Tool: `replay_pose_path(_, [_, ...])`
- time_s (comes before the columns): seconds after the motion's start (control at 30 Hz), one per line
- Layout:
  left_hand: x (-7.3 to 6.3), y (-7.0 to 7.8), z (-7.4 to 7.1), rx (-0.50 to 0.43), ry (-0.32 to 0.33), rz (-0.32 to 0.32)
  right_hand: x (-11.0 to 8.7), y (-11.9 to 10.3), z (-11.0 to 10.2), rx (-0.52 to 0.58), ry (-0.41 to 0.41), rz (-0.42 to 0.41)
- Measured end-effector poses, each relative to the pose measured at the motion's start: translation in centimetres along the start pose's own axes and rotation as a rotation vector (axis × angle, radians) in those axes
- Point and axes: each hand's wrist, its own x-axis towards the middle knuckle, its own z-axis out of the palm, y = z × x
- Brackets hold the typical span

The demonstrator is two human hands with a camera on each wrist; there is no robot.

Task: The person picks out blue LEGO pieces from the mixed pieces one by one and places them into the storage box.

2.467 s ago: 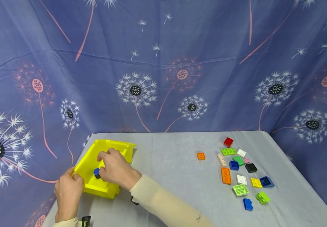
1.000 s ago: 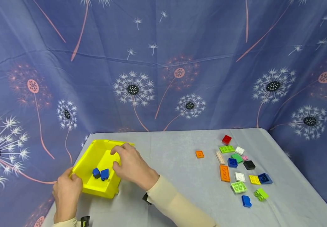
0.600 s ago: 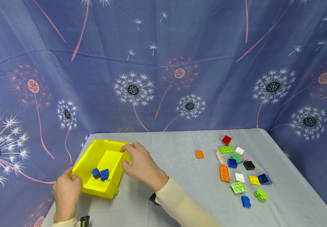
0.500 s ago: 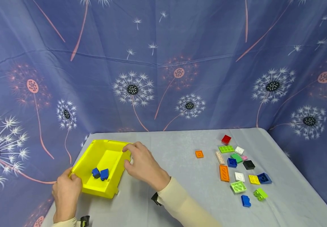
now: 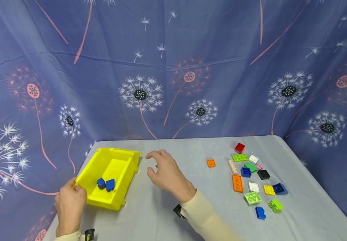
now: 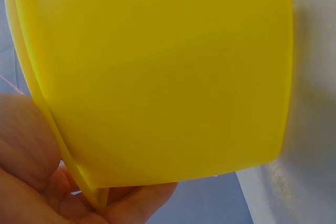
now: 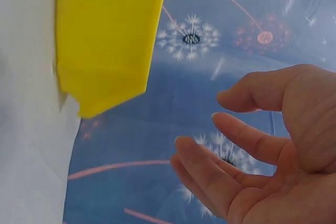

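My left hand (image 5: 70, 206) pinches the near left corner of a yellow plastic bin (image 5: 125, 180), thumb on the rim and fingers beneath it, as the left wrist view shows (image 6: 157, 77). Two blue toy bricks (image 5: 110, 185) lie on the bin's floor, toward its near end. To the right of the bin, my right hand (image 5: 170, 174) hangs over the table with nothing in it. In the right wrist view its fingers (image 7: 210, 177) are loosely bent and spread apart from the thumb, clear of the bin's wall.
Several loose toy bricks lie on the right of the grey table, among them an orange one (image 5: 237, 183), a red one (image 5: 239, 147), a black one (image 5: 263, 174) and a blue one (image 5: 260, 213). A small orange brick (image 5: 210, 163) sits nearer the middle. A patterned blue cloth (image 5: 173, 83) hangs behind.
My right hand has withdrawn from inside the bin and moved right, past its edge, leaving a second blue brick visible beside the first. The left hand keeps its hold on the corner.
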Motion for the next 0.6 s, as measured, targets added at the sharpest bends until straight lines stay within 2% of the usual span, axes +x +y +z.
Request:
replay_pose_path(0.2, [0.0,0.1,0.0,-0.004,-0.013,0.015,-0.7,1.6,-1.3,0.016,0.032,0.056])
replay_pose_path(0.6, [0.0,-0.3,0.0,-0.008,0.009,0.020,-2.1,4.9,-3.6,0.004,0.081,0.144])
